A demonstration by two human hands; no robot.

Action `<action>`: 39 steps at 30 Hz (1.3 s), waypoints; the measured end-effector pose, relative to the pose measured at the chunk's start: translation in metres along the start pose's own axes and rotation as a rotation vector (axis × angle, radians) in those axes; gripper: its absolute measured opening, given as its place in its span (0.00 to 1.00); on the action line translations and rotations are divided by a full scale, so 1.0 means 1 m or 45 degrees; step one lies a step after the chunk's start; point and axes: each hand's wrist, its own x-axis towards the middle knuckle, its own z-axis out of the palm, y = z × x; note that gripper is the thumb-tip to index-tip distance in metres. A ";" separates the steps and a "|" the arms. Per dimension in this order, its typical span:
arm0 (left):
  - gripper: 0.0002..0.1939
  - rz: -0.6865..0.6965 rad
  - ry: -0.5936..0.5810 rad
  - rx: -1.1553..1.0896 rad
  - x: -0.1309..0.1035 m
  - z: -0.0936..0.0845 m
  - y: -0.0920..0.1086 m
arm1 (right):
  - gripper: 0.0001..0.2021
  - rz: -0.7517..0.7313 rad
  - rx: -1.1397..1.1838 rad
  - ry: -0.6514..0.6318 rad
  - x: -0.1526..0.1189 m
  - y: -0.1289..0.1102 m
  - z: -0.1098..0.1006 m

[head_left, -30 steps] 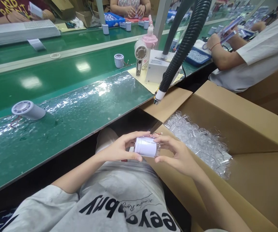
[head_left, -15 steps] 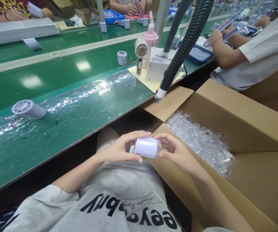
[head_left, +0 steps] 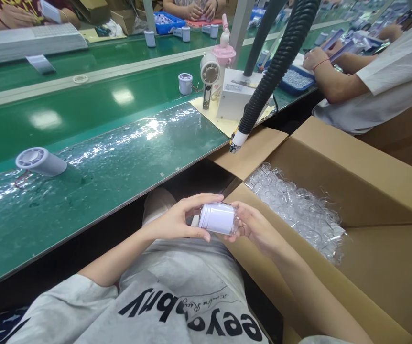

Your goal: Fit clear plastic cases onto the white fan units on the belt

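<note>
Between my two hands, above my lap, lies a pale lilac cylindrical housing (head_left: 217,218) on its side, with a clear plastic cover at its right end. My left hand (head_left: 182,217) is curled round its left end, thumb below and fingers above. At the clear end, the fingers of my right hand (head_left: 251,222) close on the cover; part of them is hidden behind it. A similar housing (head_left: 46,162) with a vented end and thin red wires lies tilted on the green bench (head_left: 130,165) to the left.
At my right stands an open cardboard box (head_left: 371,177) holding many clear plastic covers (head_left: 295,210). A black corrugated hose (head_left: 274,86) with a white nozzle hangs over its corner. A handheld fan (head_left: 210,76) stands near a pink bottle (head_left: 223,55). Co-workers sit across the belt and to the right.
My right hand has shifted its grip at the clear end, its fingers turning lower round the cover. The housings on the belt have moved slightly; my left hand stays in place.
</note>
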 end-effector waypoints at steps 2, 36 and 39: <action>0.42 0.010 0.002 0.014 0.000 0.000 -0.001 | 0.28 0.043 0.027 -0.004 0.001 0.002 0.001; 0.41 0.060 -0.003 0.074 -0.004 0.002 -0.002 | 0.33 0.384 0.327 -0.129 -0.001 0.002 0.009; 0.35 0.035 0.029 0.121 -0.005 0.005 0.001 | 0.36 0.440 0.323 -0.158 -0.001 0.004 0.008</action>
